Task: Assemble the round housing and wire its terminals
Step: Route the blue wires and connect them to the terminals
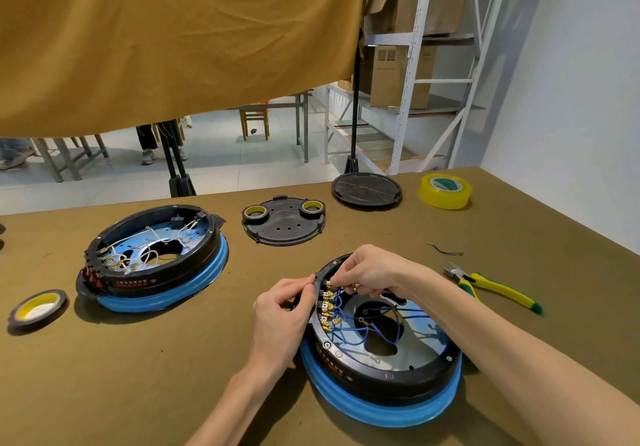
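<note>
Head view looks down on the round housing (382, 335), which lies open side up on the table (173, 359) close to the person, so the row of brass terminals (327, 305) along its left rim faces the fingers. Left hand (282, 310) curls round that rim, seemingly to steady it, while the right hand (372, 269) pinches a blue wire (346, 307) end at the top terminal. Pliers (491, 284) wait within reach on the right; a second housing (152, 255) with white wires sits well apart.

Two bare forearms, no sleeves.
No gloves, rings or watch on left hand (277, 314) or right hand (372, 269).
</note>
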Motion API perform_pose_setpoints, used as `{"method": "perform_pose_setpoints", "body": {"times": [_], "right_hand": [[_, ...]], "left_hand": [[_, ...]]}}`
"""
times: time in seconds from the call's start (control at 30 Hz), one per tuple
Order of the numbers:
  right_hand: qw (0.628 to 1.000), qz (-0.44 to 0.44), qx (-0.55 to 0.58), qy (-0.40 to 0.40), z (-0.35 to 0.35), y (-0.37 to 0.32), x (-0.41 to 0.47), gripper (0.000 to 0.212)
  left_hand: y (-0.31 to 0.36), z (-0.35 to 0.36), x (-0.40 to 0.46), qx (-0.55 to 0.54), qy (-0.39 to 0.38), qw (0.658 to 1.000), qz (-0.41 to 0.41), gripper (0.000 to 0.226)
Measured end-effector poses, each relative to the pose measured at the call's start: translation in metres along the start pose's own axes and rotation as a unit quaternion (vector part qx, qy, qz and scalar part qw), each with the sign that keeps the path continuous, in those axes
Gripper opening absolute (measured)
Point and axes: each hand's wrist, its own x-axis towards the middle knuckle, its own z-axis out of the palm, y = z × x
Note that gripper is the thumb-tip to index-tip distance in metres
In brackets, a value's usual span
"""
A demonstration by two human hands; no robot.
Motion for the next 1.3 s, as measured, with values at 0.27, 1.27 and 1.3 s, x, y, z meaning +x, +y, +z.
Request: {"method": "perform_pose_setpoints", "body": {"times": [0.27,1.27,1.3], "right_hand": [[0.976,-0.118,-0.130,0.129,0.022,0.011,-0.015,0.015],[0.956,-0.190,-0.166,0.152,0.011,0.014,-0.016,0.014],[0.945,-0.203,-0.188,0.172,0.012,0.015,-0.019,0.017]], "left_hand": [[-0.002,0.003,-0.007,-0.013,0.010,1.000,-0.017,0.024],[0.000,0.002,-0.009,-0.021,-0.015,1.000,0.001,0.026],[-0.001,0.002,-0.009,-0.023,-0.015,1.000,0.001,0.026]]}}
